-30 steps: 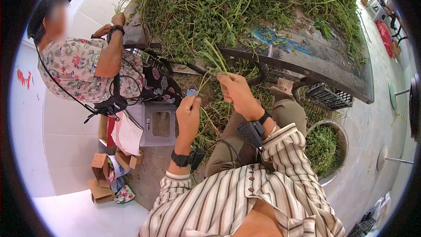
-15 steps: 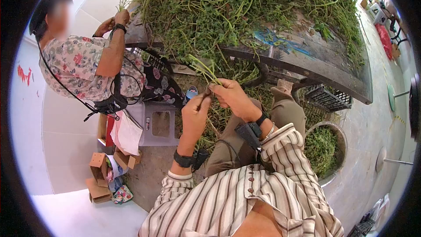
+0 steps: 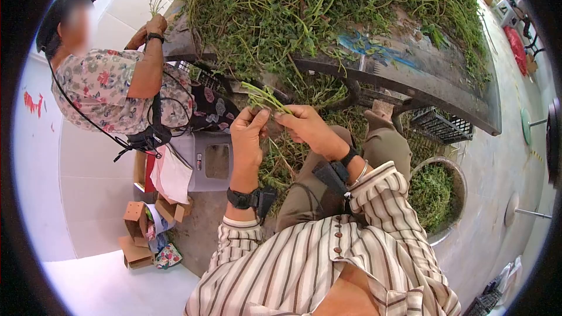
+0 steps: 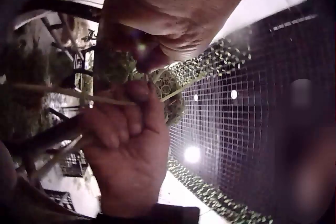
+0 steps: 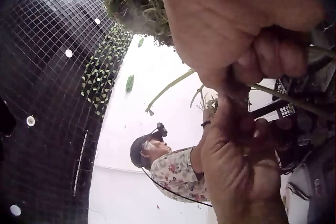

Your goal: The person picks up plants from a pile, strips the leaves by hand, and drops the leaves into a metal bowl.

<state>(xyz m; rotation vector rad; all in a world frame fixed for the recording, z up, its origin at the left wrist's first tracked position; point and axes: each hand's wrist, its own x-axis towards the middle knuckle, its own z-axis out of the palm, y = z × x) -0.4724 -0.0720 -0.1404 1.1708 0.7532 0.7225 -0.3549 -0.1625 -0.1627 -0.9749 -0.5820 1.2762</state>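
Observation:
In the head view a few thin green plant stems (image 3: 257, 90) stick out up and to the left from between the hands. My right hand (image 3: 313, 131) pinches them between thumb and forefinger, its other fingers curled in. Right beside it my left hand (image 3: 247, 140) pinches at the same stems, thumb against forefinger. The wrist views show the fingertips of both hands meeting, with a pale stem (image 5: 170, 88) jutting out past the right hand and another stem (image 4: 100, 98) crossing its curled fingers. The fingers hide the stem ends.
A big heap of leafy green stems (image 3: 293, 17) covers much of the dark table (image 3: 421, 90) ahead. Loose plants lie beneath it. A round tub of greens (image 3: 459, 190) stands at right, a black crate (image 3: 442, 126) under the table. Another person (image 3: 105, 82) works at left, near a grey stool (image 3: 213, 184).
My left hand has moved up to meet the right, and the stems now lean further left. The right hand has shifted slightly left. The other person's hands have moved a little.

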